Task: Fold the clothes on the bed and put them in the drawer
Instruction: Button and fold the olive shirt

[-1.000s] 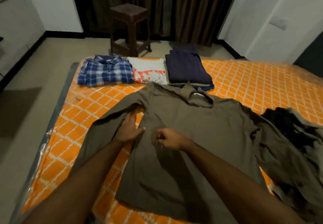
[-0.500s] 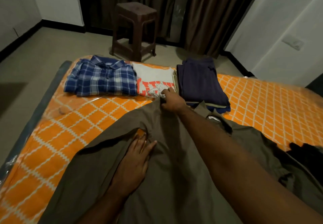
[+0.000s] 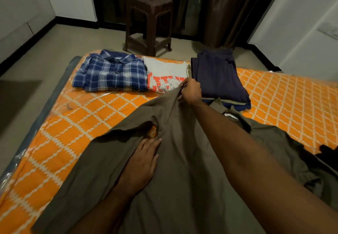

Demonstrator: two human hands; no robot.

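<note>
**Shoulder pinched, sleeve fold about to start**

The olive-brown long-sleeved cotton shirt (image 3: 182,169) lies spread on the bed with the orange lattice-patterned cover (image 3: 82,116), collar toward the far edge, its long axis running away from the person. The right hand (image 3: 191,92) reaches across to the far left shoulder, fingers (image 3: 181,97) clamped on a bunch of the cloth and lifting it slightly. The left hand (image 3: 144,160) lies flat on the body just beside the armpit, fingers straight and together, pinning the fabric; the sleeve runs out to its left. I'd judge the fold line runs between the two hands, so the shoulder must come inward over the left hand.

A second ago both hands sat mid-chest, the right one curled; half a second ago it had already reached the shoulder, and the grip looks unchanged since.

Beyond the shirt, along the far edge, sit a folded blue plaid shirt (image 3: 111,73), a folded white printed T-shirt (image 3: 164,73) and folded navy trousers (image 3: 217,74). A dark unfolded garment (image 3: 327,153) waits at right. A brown plastic stool (image 3: 150,20) stands on the floor.
</note>
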